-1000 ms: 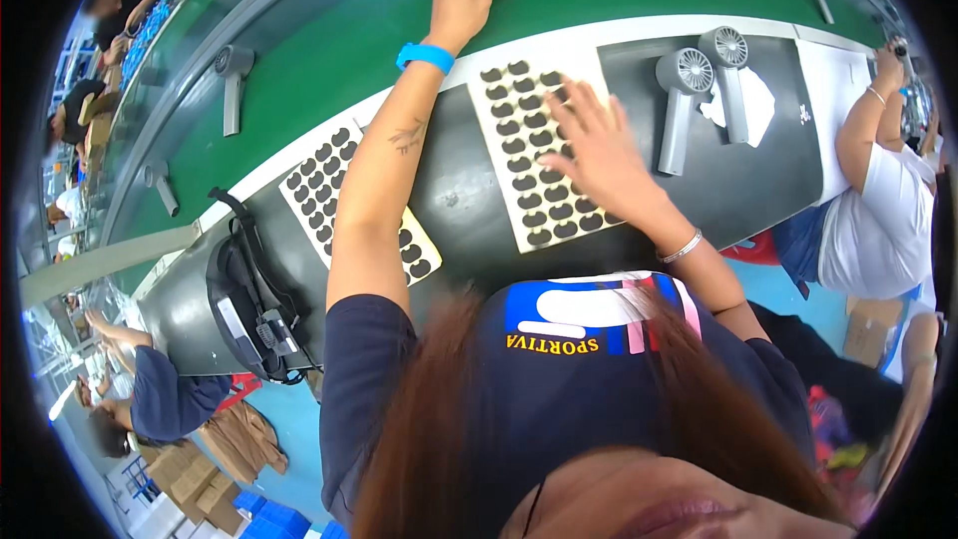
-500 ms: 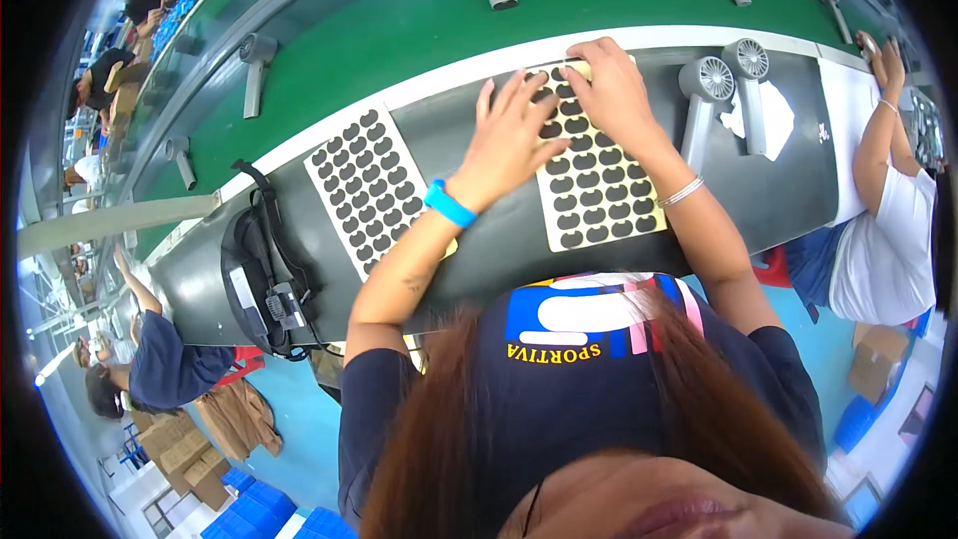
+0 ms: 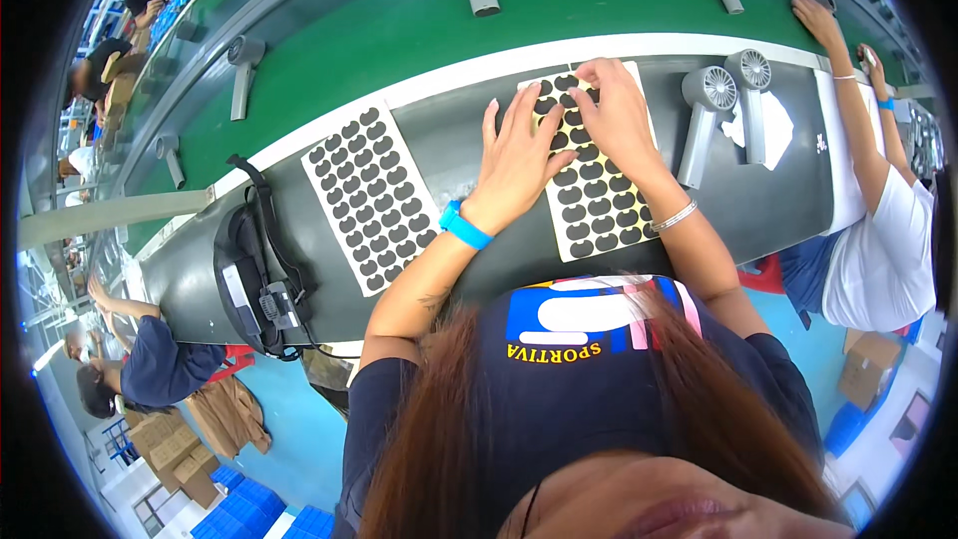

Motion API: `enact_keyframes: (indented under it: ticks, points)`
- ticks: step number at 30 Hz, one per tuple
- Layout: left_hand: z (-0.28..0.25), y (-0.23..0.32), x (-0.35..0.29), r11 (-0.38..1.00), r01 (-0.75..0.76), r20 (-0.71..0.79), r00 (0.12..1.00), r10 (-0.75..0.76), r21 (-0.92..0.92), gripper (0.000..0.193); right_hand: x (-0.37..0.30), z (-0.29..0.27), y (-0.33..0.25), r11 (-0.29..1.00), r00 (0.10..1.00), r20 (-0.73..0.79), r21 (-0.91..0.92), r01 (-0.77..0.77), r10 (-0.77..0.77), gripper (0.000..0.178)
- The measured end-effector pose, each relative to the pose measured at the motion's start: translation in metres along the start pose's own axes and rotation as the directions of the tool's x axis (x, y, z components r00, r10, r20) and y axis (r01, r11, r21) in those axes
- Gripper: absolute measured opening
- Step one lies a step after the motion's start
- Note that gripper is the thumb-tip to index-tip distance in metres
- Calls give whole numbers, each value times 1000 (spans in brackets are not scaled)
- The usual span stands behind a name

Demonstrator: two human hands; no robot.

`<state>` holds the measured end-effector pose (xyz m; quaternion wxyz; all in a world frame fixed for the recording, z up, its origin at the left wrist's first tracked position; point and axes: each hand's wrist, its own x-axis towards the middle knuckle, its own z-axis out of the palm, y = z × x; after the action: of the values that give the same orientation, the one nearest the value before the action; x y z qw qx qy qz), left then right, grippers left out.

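So the bench (image 3: 444, 140) here has a dark, slightly shiny black top, with a green conveyor belt (image 3: 349, 60) running along the far side and a pale strip (image 3: 469, 73) between the two. Floor (image 3: 309, 429) is light blue, with cardboard boxes (image 3: 175, 449) and blue crates (image 3: 239, 509) at lower left, plus a co-worker (image 3: 858, 250) in a white shirt on the right. The sheet of black stickers (image 3: 604, 205) lies flat on the bench, between a second sheet (image 3: 364, 180) on the left and two gray handheld fans (image 3: 702, 130) on the right. Its long axis runs away from the body toward the belt, far end leaning a touch left. Left hand (image 3: 514, 155) is over its left edge, fingers loosely spread; right hand (image 3: 617, 120) is bent over the far part, can't tell if it's pinching anything.
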<state>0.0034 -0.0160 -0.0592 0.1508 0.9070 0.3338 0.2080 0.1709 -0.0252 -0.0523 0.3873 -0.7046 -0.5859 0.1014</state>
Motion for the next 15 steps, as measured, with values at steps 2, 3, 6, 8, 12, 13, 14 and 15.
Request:
enact_keyframes:
  ticks: [2,3,6,8,12,13,14,15]
  points:
    - [-2,3,2,1000,-9,0,1000,9,7,54,0,0,1,999,998,-58,24,-24,25,11]
    - [-2,5,3,1000,-17,-2,1000,17,15,53,1,1,3,1000,999,-40,7,-9,9,10]
    - [-3,4,5,1000,-13,9,1000,13,-6,53,3,1,5,998,998,0,-15,60,-60,6]
    - [-6,4,6,1000,10,30,1000,-10,1,52,0,-16,-8,992,985,146,91,82,-95,6]
    - [-8,1,4,1000,9,35,999,-9,-2,53,26,-81,-14,955,963,94,184,231,-251,11]
    - [-10,1,3,1000,6,30,1000,-6,0,53,41,-104,-13,961,971,-2,142,238,-240,13]
    - [-10,2,2,1000,5,27,1000,-5,2,53,65,-119,1,979,975,-78,-22,205,-206,17]
    - [-12,3,1,1000,3,28,1000,-3,9,53,90,-135,24,967,960,-130,-97,236,-248,22]
